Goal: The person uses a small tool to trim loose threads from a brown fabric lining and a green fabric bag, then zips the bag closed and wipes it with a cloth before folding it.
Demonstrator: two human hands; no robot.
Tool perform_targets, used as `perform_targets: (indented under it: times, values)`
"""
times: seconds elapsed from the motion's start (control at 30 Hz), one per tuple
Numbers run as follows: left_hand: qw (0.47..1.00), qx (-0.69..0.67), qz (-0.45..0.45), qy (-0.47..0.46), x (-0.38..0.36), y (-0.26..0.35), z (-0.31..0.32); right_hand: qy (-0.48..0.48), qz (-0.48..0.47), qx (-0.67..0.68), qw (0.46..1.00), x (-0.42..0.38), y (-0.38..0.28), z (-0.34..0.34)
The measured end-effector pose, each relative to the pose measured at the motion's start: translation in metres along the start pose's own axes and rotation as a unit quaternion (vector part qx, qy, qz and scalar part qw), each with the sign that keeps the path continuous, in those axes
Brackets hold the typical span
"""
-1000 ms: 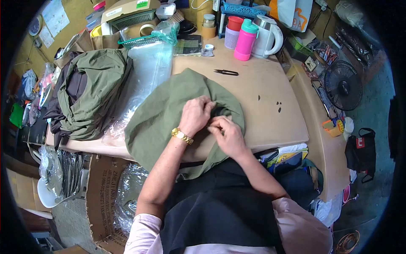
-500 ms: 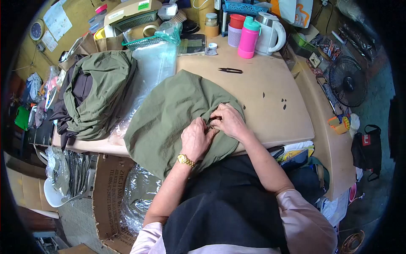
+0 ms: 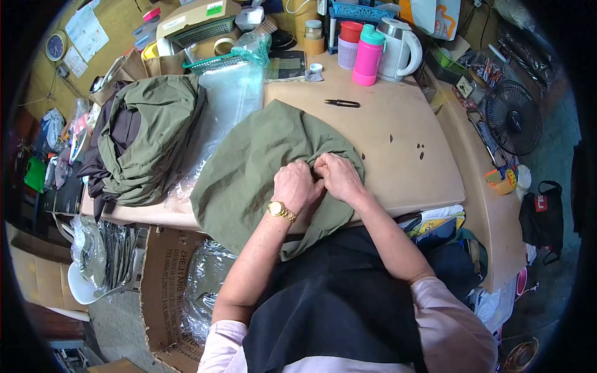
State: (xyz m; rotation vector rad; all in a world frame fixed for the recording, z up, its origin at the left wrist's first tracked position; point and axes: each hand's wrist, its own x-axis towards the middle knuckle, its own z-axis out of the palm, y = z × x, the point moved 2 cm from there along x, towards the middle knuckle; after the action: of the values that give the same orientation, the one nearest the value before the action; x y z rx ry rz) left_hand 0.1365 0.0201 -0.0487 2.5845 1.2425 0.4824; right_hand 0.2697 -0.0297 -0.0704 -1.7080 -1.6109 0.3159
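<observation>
An olive-green piece of fabric (image 3: 249, 165) lies spread over the near part of the table, its lower edge hanging toward my lap. My left hand (image 3: 297, 185), below a gold wristwatch, is closed on the cloth with the knuckles up. Close beside it, my right hand (image 3: 337, 179) pinches the same cloth; the fingertips of both are mostly hidden in the folds. Beyond them on the table lies a pair of black thread snips (image 3: 342, 103).
A heap of green and dark garments (image 3: 149, 137) sits at left beside clear plastic bags (image 3: 230, 102). At the back stand a pink bottle (image 3: 367, 57) and a kettle (image 3: 398, 50). Below the table edge is a cardboard box (image 3: 163, 286); a fan (image 3: 512, 118) stands at right.
Both hands have shifted slightly and turned more knuckles-up, drawing the fabric together between them. The cloth's lower edge is folded differently. The whole view has moved a little.
</observation>
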Motion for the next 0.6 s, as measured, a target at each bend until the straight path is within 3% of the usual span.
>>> perform_targets:
  times: [0.23, 0.47, 0.53, 0.6]
  values:
    - [0.999, 0.011, 0.016, -0.048, 0.008, 0.000, 0.006, -0.054, -0.010, -0.084, 0.995, 0.004, -0.002, -0.006]
    - [0.995, -0.005, 0.023, -0.102, -0.005, -0.011, -0.003, 0.034, 0.004, 0.006, 0.999, -0.006, -0.004, -0.003]
    - [0.999, -0.035, 0.011, -0.032, -0.017, -0.008, -0.009, -0.054, 0.053, 0.034, 0.997, -0.005, -0.007, -0.011]
    - [0.998, -0.037, 0.024, -0.044, -0.029, -0.004, -0.009, -0.059, 0.035, 0.033, 0.997, -0.002, 0.002, -0.006]
